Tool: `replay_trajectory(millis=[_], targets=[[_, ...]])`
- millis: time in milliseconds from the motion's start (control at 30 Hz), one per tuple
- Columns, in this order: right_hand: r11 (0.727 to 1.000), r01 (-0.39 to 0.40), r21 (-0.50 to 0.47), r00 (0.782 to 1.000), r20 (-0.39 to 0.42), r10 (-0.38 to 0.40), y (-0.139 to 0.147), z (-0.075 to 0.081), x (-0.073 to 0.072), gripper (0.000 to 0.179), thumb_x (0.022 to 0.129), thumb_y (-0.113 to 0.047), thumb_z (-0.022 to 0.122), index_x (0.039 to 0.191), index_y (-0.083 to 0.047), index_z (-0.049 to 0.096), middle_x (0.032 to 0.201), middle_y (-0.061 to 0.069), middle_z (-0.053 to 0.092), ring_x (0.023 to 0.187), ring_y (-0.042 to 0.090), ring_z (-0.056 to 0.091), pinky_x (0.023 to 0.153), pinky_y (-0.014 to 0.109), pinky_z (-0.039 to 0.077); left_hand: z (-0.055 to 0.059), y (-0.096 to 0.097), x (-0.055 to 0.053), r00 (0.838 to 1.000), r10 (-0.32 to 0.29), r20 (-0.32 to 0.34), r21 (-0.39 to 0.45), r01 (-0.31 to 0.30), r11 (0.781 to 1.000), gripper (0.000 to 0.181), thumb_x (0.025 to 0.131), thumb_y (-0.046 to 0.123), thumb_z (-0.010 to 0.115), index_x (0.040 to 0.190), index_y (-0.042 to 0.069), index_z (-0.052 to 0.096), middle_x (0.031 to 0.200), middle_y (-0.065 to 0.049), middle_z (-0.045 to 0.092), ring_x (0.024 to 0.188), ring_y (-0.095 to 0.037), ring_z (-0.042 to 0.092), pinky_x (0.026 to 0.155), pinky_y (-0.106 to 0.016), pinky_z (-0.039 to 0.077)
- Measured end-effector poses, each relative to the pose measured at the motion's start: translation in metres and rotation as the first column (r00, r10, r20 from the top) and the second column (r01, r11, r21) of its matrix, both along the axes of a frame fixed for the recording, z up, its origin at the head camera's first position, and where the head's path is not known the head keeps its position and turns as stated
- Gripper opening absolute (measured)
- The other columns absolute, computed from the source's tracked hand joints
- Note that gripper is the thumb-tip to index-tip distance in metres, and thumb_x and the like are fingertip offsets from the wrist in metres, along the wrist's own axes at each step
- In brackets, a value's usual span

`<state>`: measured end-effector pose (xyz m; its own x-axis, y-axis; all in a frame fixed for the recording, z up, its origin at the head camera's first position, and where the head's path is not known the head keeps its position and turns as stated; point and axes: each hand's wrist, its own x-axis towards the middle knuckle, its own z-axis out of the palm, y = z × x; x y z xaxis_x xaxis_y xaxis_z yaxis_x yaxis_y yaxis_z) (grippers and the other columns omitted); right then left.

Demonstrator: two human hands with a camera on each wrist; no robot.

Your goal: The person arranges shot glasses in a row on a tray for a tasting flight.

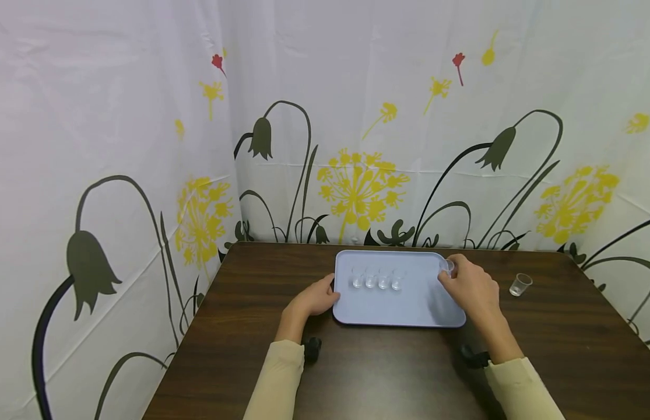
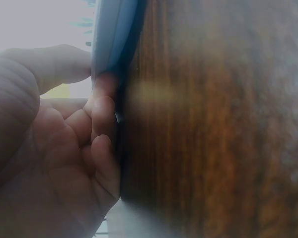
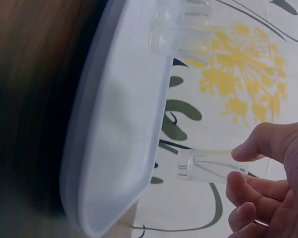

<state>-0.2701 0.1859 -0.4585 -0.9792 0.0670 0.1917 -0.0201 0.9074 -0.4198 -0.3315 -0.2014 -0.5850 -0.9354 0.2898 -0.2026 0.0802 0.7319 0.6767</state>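
Observation:
A pale blue tray point(image 1: 419, 306) lies on the table, with several small clear shot glasses point(image 1: 383, 282) standing in a row on its left half. At the tray's left end my left hand point(image 1: 315, 296) grips the rim; the left wrist view shows the thumb point(image 2: 64, 67) on the upper side and curled fingers low at the edge. My right hand point(image 1: 473, 286) pinches another clear shot glass point(image 3: 208, 166) near its rim between thumb and fingers. This glass is upright above the tray's right end, base toward the tray.
One more clear shot glass point(image 1: 521, 284) is on the dark wooden table point(image 1: 387, 373), right of the tray and beyond my right hand. A white curtain point(image 1: 325, 70) with printed flowers hangs behind the table and along its left side.

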Motion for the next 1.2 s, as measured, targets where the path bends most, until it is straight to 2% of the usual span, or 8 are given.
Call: replay_trajectory(millis=[300, 467, 600, 833, 1067, 1200], targets=[[0.998, -0.055, 0.004, 0.997, 0.048, 0.055, -0.021, -0.007, -0.003, 0.048, 0.098, -0.037, 0.065, 0.135, -0.008, 0.067, 0.095, 0.007, 0.075, 0.069, 0.022, 0.061, 0.057, 0.04, 0.045, -0.001, 0.0, 0.002, 1.0, 0.001, -0.019, -0.012, -0.001, 1.0, 0.052, 0.102, 0.033, 0.057, 0.151, 0.017, 0.047, 0.072, 0.004, 0.06, 0.062, -0.014, 0.053, 0.059, -0.032, 0.043], [0.995, -0.101, 0.013, 0.994, 0.052, 0.1, -0.031, -0.011, -0.004, 0.047, 0.097, -0.039, 0.068, 0.133, -0.01, 0.069, 0.095, 0.005, 0.077, 0.069, 0.02, 0.062, 0.057, 0.039, 0.046, 0.0, 0.001, 0.004, 1.0, 0.002, -0.024, -0.015, -0.002, 1.0, 0.057, 0.103, 0.032, 0.058, 0.156, 0.015, 0.046, 0.073, 0.003, 0.061, 0.062, -0.014, 0.054, 0.06, -0.032, 0.043], [0.992, -0.128, 0.02, 0.991, 0.04, 0.127, -0.038, -0.015, -0.006, 0.046, 0.097, -0.04, 0.07, 0.132, -0.01, 0.071, 0.094, 0.004, 0.076, 0.067, 0.018, 0.061, 0.055, 0.037, 0.045, -0.004, 0.0, 0.001, 1.0, 0.004, -0.016, 0.003, -0.003, 1.0, 0.06, 0.102, 0.033, 0.059, 0.157, 0.016, 0.045, 0.073, 0.003, 0.062, 0.063, -0.015, 0.055, 0.06, -0.032, 0.044], [0.989, -0.141, 0.033, 0.99, 0.023, 0.14, -0.044, -0.02, -0.009, 0.045, 0.096, -0.041, 0.071, 0.131, -0.013, 0.072, 0.093, -0.001, 0.076, 0.071, 0.018, 0.064, 0.059, 0.043, 0.049, 0.001, 0.0, -0.001, 1.0, -0.006, 0.001, 0.013, 0.006, 1.0, 0.061, 0.103, 0.034, 0.059, 0.159, 0.015, 0.044, 0.074, 0.002, 0.062, 0.063, -0.015, 0.056, 0.06, -0.032, 0.044], [0.989, -0.142, 0.04, 0.99, 0.031, 0.14, -0.046, -0.021, -0.008, 0.044, 0.096, -0.041, 0.071, 0.131, -0.014, 0.072, 0.095, 0.0, 0.078, 0.075, 0.02, 0.067, 0.062, 0.047, 0.051, -0.001, 0.001, -0.004, 1.0, 0.0, 0.01, -0.008, 0.0, 1.0, 0.055, 0.103, 0.034, 0.061, 0.153, 0.017, 0.046, 0.073, 0.003, 0.062, 0.063, -0.015, 0.055, 0.06, -0.032, 0.044], [0.988, -0.146, 0.042, 0.988, 0.05, 0.144, -0.047, -0.023, -0.007, 0.044, 0.096, -0.041, 0.072, 0.131, -0.014, 0.072, 0.097, 0.001, 0.079, 0.076, 0.021, 0.069, 0.063, 0.048, 0.052, -0.003, 0.0, -0.005, 1.0, -0.005, 0.013, -0.005, 0.005, 1.0, 0.058, 0.103, 0.034, 0.061, 0.156, 0.015, 0.045, 0.074, 0.003, 0.062, 0.063, -0.015, 0.056, 0.059, -0.033, 0.045]])
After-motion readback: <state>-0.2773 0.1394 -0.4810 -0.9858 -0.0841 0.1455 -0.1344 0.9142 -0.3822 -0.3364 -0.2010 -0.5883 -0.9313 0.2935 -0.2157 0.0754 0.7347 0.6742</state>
